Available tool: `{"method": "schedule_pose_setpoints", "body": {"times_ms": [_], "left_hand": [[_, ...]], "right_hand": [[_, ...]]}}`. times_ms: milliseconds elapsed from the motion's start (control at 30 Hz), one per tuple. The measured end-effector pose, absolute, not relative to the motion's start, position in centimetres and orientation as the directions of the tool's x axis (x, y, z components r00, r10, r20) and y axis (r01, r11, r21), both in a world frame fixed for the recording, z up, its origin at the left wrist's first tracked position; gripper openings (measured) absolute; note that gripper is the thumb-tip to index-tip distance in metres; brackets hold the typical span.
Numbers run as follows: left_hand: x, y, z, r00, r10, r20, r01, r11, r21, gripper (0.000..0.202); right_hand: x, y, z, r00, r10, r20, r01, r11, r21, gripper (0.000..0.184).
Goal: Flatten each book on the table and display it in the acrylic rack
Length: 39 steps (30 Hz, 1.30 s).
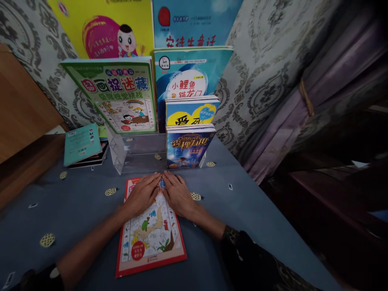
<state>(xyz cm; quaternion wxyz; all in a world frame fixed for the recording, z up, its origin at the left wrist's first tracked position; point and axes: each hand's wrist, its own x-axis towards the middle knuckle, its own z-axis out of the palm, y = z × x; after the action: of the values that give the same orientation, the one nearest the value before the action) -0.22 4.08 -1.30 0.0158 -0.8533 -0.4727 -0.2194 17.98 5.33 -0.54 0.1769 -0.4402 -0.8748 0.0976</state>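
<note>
A red-bordered picture book (151, 238) lies flat on the table in front of me, its illustrated cover facing up. My left hand (144, 193) rests flat over its upper part, fingers stretched out. Beside it, my right hand (178, 195) lies flat at the book's upper right edge, its fingertips close to those of the left. Both hands hide most of the book's title. Just beyond my fingertips stands a clear tiered book rack (142, 147). A dark blue book (189, 149) fills the right of its lowest tier, with a yellow-and-blue book (190, 113) behind.
Higher on the rack are a green picture book (127, 97), a teal book (209, 68), a yellow book (121, 24) and a blue book (197, 20). A small book stack (81, 143) lies at the left near a wooden panel (24, 105). A purple curtain (285, 113) hangs right.
</note>
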Motion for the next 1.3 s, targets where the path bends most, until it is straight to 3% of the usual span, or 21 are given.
{"method": "schedule_pose_setpoints", "body": {"times_ms": [1300], "left_hand": [[0.2, 5.5, -0.7, 0.601, 0.753, 0.27, 0.737, -0.652, 0.177, 0.054]], "right_hand": [[19.3, 3.0, -1.9, -0.552, 0.773, 0.313, 0.668, 0.635, -0.389, 0.048]]}}
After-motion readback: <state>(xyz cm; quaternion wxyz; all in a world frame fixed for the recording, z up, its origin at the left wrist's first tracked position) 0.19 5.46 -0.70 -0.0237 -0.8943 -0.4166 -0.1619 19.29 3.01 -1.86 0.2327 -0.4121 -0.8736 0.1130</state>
